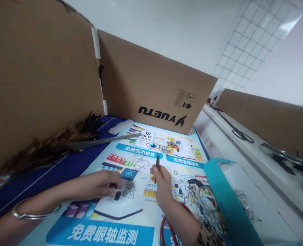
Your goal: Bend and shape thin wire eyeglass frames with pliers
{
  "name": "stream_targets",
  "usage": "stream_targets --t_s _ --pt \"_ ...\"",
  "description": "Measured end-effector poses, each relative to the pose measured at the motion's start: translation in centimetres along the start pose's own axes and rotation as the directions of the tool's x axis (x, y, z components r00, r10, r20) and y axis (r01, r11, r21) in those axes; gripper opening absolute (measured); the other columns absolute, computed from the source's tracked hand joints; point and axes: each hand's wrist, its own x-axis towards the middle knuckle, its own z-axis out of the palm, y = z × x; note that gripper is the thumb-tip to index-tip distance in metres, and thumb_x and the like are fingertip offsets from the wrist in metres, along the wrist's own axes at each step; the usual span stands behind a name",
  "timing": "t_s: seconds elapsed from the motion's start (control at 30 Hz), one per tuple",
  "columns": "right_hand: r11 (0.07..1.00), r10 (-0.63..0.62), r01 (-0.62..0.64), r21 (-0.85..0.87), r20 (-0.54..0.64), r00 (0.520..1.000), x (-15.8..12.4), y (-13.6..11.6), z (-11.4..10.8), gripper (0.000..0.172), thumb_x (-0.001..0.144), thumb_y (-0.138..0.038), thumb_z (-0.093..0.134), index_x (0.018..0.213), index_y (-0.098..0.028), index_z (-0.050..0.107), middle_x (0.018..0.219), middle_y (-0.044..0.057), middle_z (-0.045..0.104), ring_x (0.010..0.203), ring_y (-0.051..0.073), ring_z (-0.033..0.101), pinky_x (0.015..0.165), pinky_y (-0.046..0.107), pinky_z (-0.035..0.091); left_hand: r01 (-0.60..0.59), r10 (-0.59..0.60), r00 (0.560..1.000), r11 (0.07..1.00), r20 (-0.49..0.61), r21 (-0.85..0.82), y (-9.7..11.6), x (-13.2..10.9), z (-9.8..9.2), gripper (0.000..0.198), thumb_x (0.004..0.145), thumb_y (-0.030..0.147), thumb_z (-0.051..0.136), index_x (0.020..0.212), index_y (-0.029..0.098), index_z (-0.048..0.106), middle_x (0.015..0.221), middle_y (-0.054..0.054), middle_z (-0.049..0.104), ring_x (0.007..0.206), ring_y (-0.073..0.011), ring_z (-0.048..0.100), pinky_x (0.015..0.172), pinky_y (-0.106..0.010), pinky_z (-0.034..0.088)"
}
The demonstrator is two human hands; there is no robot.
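My left hand (pixel 109 184) reaches in from the left, a silver bangle on its wrist. Its fingers curl closed beside a small heap of thin wire pieces (pixel 129 189) on the printed poster (pixel 126 213). Whatever they pinch is hidden. My right hand (pixel 163 186) grips a slim tool with a dark pointed tip (pixel 158 161), which points away from me; its exact kind is unclear. Something yellowish shows by the fingers of that hand. Below the right wrist lie red looped handles (pixel 163 229), partly covered by the forearm.
Cardboard panels (pixel 146 78) wall the left and back. Brown feathers (pixel 64 143) lie at left. Loose wire loops (pixel 210 218) and a round ring (pixel 207 199) lie at right, beside a teal strip (pixel 228 201). Black scissors (pixel 240 134) rest on a white ledge.
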Motion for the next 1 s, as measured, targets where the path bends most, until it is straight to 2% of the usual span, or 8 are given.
stream_targets --t_s 0.17,0.27,0.33,0.37,0.5,0.67,0.83,1.0 --pt "1.000 -0.005 0.005 -0.007 -0.006 1.000 0.6 0.8 -0.6 0.028 0.081 -0.044 0.060 0.088 -0.017 0.066 0.079 0.004 0.063 0.071 0.015 0.054 0.059 0.023 0.042 0.140 -0.132 0.965 0.990 -0.225 0.016 -2.1 0.6 -4.7 0.025 0.085 0.040 0.051 0.094 0.021 0.066 0.094 -0.004 0.068 0.086 -0.0224 0.060 0.073 -0.027 0.045" --pt "0.999 -0.036 0.036 -0.015 0.000 0.999 0.6 0.9 -0.7 0.028 0.083 -0.044 0.059 0.086 -0.017 0.066 0.079 0.004 0.063 0.073 0.014 0.055 0.062 0.023 0.043 0.192 -0.187 0.915 0.981 -0.356 -0.023 -3.9 3.6 -4.9 0.029 0.081 0.044 0.054 0.085 0.018 0.066 0.081 -0.003 0.067 0.075 -0.0205 0.058 0.066 -0.025 0.042" --pt "0.999 -0.044 0.044 -0.023 0.009 0.999 0.6 0.9 -0.6 0.028 0.083 -0.044 0.058 0.086 -0.017 0.066 0.078 0.004 0.063 0.072 0.015 0.055 0.062 0.024 0.043 0.197 -0.222 0.832 0.975 -0.508 -0.102 -5.2 6.1 -4.2 0.032 0.077 0.047 0.057 0.082 0.016 0.064 0.074 -0.001 0.064 0.070 -0.0189 0.055 0.062 -0.024 0.040" --pt "0.999 -0.039 0.039 -0.027 0.013 0.999 0.6 1.0 -0.5 0.029 0.082 -0.045 0.059 0.085 -0.017 0.066 0.077 0.004 0.063 0.071 0.015 0.055 0.061 0.024 0.043 0.199 -0.232 0.810 0.973 -0.539 -0.119 -5.9 7.3 -3.7 0.034 0.078 0.049 0.054 0.084 0.016 0.062 0.072 -0.001 0.061 0.068 -0.0180 0.053 0.061 -0.024 0.039" --pt "1.000 -0.003 0.004 -0.023 0.033 0.999 0.6 1.0 -0.4 0.028 0.081 -0.044 0.060 0.087 -0.016 0.065 0.077 0.004 0.063 0.070 0.014 0.054 0.060 0.024 0.041 0.232 -0.284 0.772 0.959 -0.569 -0.163 -8.9 10.6 -2.1 0.039 0.076 0.054 0.050 0.065 0.017 0.055 0.058 0.002 0.050 0.059 -0.0159 0.045 0.054 -0.024 0.033" --pt "1.000 0.008 -0.007 -0.020 0.056 0.998 0.5 1.0 -0.2 0.023 0.083 -0.039 0.059 0.087 -0.017 0.065 0.078 0.003 0.063 0.073 0.014 0.053 0.063 0.024 0.039 0.288 -0.365 0.751 0.931 -0.550 -0.225 -11.1 12.0 -1.3 0.040 0.066 0.050 0.060 0.047 0.018 0.046 0.047 0.004 0.039 0.050 -0.0138 0.038 0.049 -0.025 0.022" --pt "1.000 0.009 -0.009 -0.001 0.081 0.997 0.3 0.8 -0.1 0.021 0.080 -0.036 0.061 0.086 -0.016 0.065 0.075 0.003 0.062 0.070 0.014 0.052 0.063 0.024 0.037 0.226 -0.395 0.743 0.908 -0.540 -0.353 -10.2 12.2 -1.4 0.033 0.056 0.042 0.068 0.044 0.018 0.049 0.043 0.005 0.041 0.047 -0.0130 0.037 0.048 -0.024 0.021" --pt "1.000 -0.014 0.015 -0.006 0.105 0.994 0.2 0.9 -0.1 0.020 0.081 -0.034 0.060 0.085 -0.015 0.064 0.073 0.002 0.060 0.069 0.014 0.050 0.063 0.025 0.037 0.052 -0.393 0.759 0.832 -0.520 -0.553 -8.8 10.8 -2.2 0.030 0.065 0.045 0.065 0.061 0.016 0.058 0.053 0.004 0.048 0.047 -0.0108 0.038 0.045 -0.022 0.027"
